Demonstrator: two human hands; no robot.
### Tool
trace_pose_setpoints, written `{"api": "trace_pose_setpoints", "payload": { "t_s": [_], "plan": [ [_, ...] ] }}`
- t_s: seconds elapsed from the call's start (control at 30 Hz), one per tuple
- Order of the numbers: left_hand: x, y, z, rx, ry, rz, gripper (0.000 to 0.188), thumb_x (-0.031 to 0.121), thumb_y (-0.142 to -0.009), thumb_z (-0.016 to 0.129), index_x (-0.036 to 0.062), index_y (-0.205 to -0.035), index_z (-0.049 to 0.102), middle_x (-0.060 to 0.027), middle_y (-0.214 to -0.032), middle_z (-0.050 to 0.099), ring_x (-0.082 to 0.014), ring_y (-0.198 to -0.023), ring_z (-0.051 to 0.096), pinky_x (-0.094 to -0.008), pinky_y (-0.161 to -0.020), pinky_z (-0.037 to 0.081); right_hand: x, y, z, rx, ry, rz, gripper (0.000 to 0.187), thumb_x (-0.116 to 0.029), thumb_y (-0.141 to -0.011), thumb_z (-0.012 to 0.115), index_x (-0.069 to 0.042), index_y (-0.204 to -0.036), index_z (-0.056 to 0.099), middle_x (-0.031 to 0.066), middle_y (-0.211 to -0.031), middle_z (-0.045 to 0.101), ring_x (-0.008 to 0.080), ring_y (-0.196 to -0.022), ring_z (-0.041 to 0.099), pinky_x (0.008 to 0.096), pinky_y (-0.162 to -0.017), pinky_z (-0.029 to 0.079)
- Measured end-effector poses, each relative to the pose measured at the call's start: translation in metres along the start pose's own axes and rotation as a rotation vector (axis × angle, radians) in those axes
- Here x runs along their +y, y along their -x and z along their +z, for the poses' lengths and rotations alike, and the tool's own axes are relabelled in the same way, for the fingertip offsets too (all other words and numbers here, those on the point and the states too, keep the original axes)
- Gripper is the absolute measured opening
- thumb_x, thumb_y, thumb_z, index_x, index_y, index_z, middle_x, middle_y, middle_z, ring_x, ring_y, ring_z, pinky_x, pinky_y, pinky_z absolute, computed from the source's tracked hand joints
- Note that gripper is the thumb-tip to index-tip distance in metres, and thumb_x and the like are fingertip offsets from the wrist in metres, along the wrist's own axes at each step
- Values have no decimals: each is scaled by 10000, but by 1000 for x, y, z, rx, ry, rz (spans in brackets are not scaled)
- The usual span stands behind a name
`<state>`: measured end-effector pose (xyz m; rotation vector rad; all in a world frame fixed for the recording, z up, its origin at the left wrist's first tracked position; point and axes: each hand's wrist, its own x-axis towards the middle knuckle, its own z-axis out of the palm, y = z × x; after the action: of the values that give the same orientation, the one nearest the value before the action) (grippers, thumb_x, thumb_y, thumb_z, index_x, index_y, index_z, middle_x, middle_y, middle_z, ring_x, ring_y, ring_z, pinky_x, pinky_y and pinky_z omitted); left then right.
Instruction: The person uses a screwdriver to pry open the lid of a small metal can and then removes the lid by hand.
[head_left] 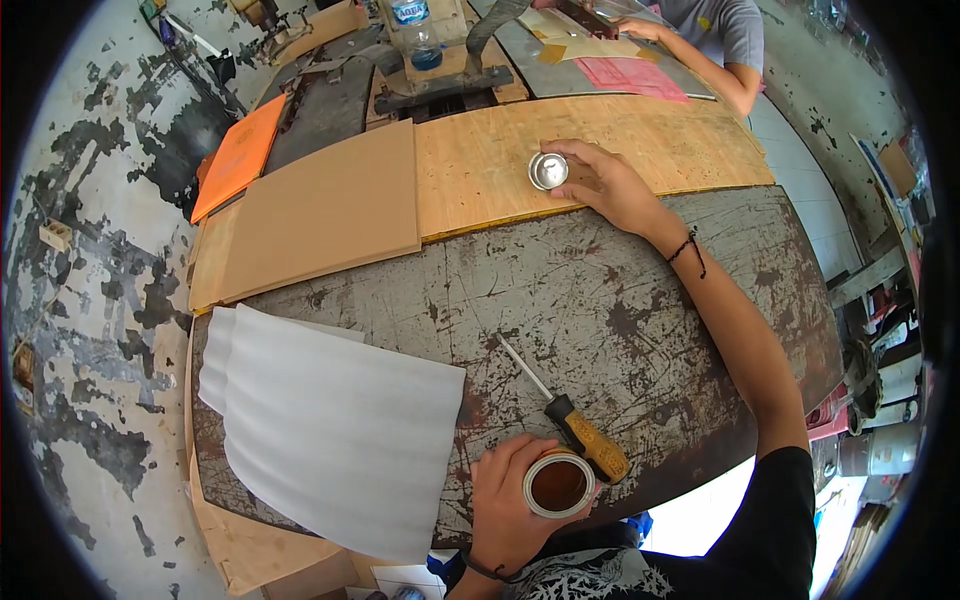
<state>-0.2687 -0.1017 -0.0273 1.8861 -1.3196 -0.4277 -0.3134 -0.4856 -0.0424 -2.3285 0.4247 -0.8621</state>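
Note:
My left hand (508,495) is wrapped around a small open can (559,486) at the near edge of the scratched table, with brown contents inside its rim. Out at the far side, my right hand (612,183) grips a round silver can lid (548,171) between thumb and fingers, over the light wooden board. Just beyond the can lies a screwdriver (590,440) with a yellow and black handle, its shaft pointing away to the left.
White foam sheets (335,430) cover the table's left part. A brown cardboard sheet (325,210) and an orange folder (240,155) lie farther back. A plastic bottle (420,40) stands by a metal press frame. At the far right, another person's arm (700,70) rests near pink paper (630,78).

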Motion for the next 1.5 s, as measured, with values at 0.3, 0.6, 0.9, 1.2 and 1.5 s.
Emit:
{"api": "trace_pose_setpoints", "payload": {
  "t_s": [0.3,0.6,0.9,1.2,1.5],
  "plan": [
    [-3,0,-1,-8,13,23,662,360,-567,973,70,-1086,683,-101,-1126,626,-279,-1020,620,-408,-894,465,-6,-1,0,12,-31,3,669,-133,-847,788,-80,-1431,465,104,-1382,623,288,-1255,602,387,-1056,477],
    [-2,0,0,-21,14,-3,660,358,-570,972,67,-1087,682,-102,-1128,629,-279,-1052,616,-410,-916,463,-5,0,-3,15,-48,51,683,-125,-828,805,-86,-1426,479,109,-1307,665,269,-1113,655,382,-1009,509],
    [0,-1,2,66,-3,30,749,319,-571,978,45,-1171,623,-137,-1124,624,-316,-1010,636,-418,-869,520,-17,0,-5,-65,15,134,577,-135,-820,827,-57,-1336,581,87,-1037,711,165,-891,660,309,-785,536],
    [-6,5,13,242,190,-52,980,329,-589,991,-11,-1331,448,-139,-1074,542,-251,-953,572,-370,-833,496,13,4,-6,-1,-87,100,443,-121,-875,778,-42,-1271,597,51,-925,710,146,-843,666,305,-778,532],
    [-3,16,-20,128,273,-86,1104,377,-628,964,-7,-1456,342,-137,-1189,473,-234,-1026,517,-360,-893,459,-75,51,-9,2,-254,-20,289,29,-910,663,-55,-1177,593,54,-991,731,143,-910,692,305,-850,535]
  ]
}}
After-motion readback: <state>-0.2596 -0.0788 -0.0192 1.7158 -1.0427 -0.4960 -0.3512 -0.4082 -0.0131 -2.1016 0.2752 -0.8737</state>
